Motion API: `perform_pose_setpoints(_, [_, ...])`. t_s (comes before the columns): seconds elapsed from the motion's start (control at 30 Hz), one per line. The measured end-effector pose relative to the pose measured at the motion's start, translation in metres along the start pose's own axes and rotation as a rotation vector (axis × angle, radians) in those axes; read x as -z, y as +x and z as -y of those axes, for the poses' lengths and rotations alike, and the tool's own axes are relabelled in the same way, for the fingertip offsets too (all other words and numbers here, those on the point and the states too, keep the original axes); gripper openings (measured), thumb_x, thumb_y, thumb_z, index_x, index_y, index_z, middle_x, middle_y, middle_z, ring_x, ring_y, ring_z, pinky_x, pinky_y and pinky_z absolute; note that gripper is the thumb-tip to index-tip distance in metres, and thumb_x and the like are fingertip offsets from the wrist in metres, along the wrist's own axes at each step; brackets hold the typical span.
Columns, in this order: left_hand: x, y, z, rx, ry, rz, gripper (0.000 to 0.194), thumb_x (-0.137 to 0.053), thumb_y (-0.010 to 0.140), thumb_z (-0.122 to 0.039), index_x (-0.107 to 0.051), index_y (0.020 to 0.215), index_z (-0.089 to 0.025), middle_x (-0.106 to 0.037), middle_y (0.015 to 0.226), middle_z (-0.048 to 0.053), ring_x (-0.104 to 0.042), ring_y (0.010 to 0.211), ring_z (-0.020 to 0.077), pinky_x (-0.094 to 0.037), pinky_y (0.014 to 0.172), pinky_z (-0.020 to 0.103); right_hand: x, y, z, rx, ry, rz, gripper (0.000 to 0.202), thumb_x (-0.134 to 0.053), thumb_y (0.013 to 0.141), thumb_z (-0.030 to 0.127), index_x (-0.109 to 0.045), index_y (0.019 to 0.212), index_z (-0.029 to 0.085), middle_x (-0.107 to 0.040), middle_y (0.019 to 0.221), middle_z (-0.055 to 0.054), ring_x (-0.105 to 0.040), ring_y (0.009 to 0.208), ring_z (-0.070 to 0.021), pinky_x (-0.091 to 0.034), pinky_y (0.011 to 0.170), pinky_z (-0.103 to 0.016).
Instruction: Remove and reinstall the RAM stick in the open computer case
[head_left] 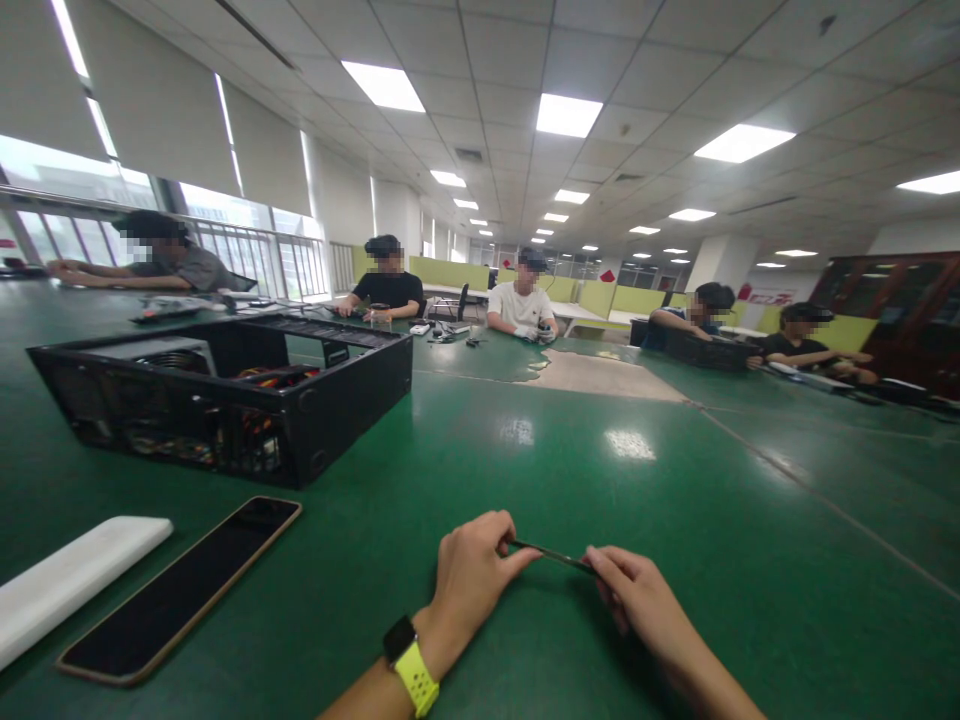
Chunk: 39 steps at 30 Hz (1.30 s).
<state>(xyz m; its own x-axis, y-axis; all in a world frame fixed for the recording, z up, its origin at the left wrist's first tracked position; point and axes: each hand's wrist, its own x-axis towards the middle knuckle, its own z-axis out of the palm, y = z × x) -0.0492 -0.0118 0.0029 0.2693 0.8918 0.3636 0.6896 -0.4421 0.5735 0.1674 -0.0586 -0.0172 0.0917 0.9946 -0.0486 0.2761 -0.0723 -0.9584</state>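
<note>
Between my two hands is a thin dark strip [553, 553], seen nearly edge-on, just above the green table [450, 455]. My left hand [474, 562], with a yellow-banded watch [411, 660] on its wrist, pinches one end between thumb and fingers. The other end is gripped by the thumb and fingertips of my right hand [628, 588]. What the strip is cannot be made out at this angle.
An open black computer case [300, 400] with wires inside lies at the left. Nearer are a phone [187, 590] and a white slab-like object [82, 580]. Several people sit around the far table edges, one [523, 300] straight ahead. A beige patch [607, 375] marks the tabletop.
</note>
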Motion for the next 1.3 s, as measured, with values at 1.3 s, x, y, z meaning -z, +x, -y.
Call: perform_pose_setpoints(1.3, [-0.005,-0.005,-0.007,-0.202,0.077,0.211,0.029,-0.060,0.082,-0.050,-0.058,0.094,-0.024,-0.061,0.088,-0.001,-0.055,0.082,0.0180,-0.037,0.066,0.027,-0.011,-0.012,0.005,0.333,-0.335,-0.025,0.023,-0.053,0.088,0.039,-0.068,0.089,0.021,-0.066,0.086,-0.001,-0.060,0.074,-0.0155,-0.045,0.071,-0.027])
